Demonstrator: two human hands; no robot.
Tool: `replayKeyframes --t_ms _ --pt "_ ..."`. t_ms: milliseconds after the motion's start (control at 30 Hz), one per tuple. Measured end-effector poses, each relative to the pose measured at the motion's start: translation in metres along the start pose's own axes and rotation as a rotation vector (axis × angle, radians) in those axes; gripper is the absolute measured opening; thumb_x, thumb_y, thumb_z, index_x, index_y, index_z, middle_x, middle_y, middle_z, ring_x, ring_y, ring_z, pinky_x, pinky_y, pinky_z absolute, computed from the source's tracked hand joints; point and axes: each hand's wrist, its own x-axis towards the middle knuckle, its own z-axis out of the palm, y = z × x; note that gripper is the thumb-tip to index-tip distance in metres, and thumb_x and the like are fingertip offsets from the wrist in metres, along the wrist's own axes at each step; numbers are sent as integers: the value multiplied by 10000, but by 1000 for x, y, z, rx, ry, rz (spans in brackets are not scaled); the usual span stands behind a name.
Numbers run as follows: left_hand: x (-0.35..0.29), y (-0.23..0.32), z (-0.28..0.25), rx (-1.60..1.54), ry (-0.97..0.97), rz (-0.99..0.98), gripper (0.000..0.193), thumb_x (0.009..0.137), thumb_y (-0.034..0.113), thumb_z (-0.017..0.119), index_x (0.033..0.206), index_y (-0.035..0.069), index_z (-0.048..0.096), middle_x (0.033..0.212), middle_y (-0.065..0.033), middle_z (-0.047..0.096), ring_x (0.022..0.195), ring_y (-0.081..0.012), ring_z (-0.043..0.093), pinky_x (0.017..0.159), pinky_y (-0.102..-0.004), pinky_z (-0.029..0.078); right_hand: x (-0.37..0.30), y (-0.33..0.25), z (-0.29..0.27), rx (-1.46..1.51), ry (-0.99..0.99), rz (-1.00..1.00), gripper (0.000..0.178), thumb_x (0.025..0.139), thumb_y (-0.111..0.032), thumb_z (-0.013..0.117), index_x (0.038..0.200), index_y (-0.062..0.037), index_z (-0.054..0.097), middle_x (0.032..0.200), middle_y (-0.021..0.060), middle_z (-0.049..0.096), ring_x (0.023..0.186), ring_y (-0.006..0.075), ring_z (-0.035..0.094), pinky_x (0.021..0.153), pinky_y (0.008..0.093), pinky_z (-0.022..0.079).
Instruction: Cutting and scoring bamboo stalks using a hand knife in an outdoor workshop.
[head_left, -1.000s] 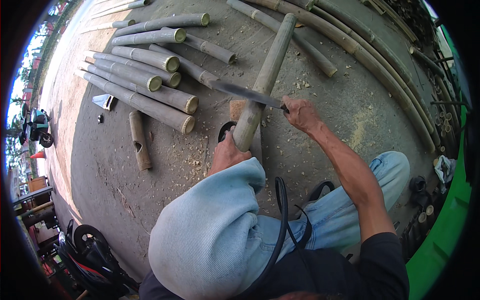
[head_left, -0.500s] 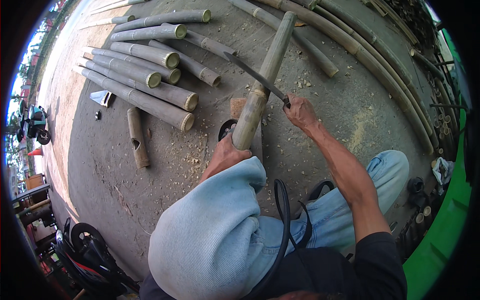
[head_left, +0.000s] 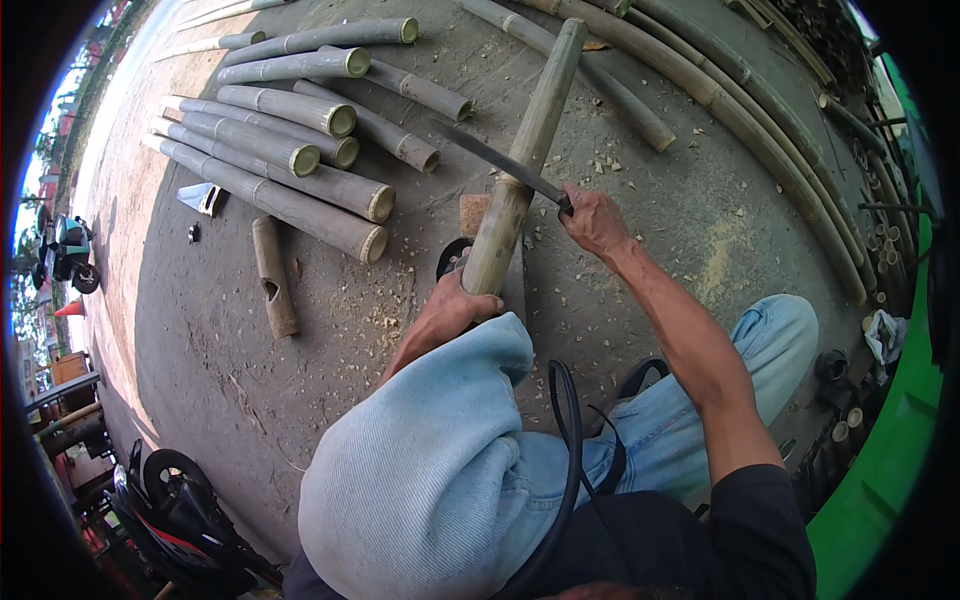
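A thick bamboo pole (head_left: 500,222) slants up and away from my knee. Its near end is in my left hand (head_left: 447,308), fingers closed round it. In my right hand (head_left: 596,218) is the handle of a machete (head_left: 490,154), and its long dark blade crosses the pole close to a node. Whether the edge bites into the bamboo I cannot tell. Beside the pole's lower part, a brown block (head_left: 473,210) shows on the ground, near my sandalled foot (head_left: 456,257).
Cut bamboo lengths (head_left: 280,198) lie at the left, with a short notched bamboo piece (head_left: 270,280) and a saw (head_left: 203,198) nearby. Long bamboo poles (head_left: 740,110) curve along the right. Chips litter the concrete. A motorcycle (head_left: 180,510) stands at lower left.
The machete blade has shifted slightly left and nearer to me along the pole, near the node. My right hand has moved a little left with it; my left hand keeps hold of the pole.
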Motion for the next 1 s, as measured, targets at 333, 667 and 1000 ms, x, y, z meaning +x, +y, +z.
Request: replayKeyframes --t_ms 333,667,1000 --pt "0 -19 -9 -84 -14 -57 625 713 296 744 1195 -70 588 1011 -156 644 920 -250 615 865 -387 473 10 0 1 -26 19 -30 144 913 -184 614 939 -59 548 739 213 642 738 430 670 625 512 520" --pt "9 -49 -15 -298 -121 -76 651 754 245 736 1285 -80 545 1116 -181 636 996 -282 610 930 -395 462 9 -10 -5 -46 -6 -131 119 894 -175 600 942 -79 547 746 212 646 752 421 677 651 504 523" --pt "13 -44 -11 -495 -126 -82 555 759 238 727 1226 -6 551 1029 -112 623 927 -209 610 843 -357 500 11 -6 0 38 -13 -86 141 927 -212 577 958 -75 591 759 232 651 770 452 670 664 536 516"
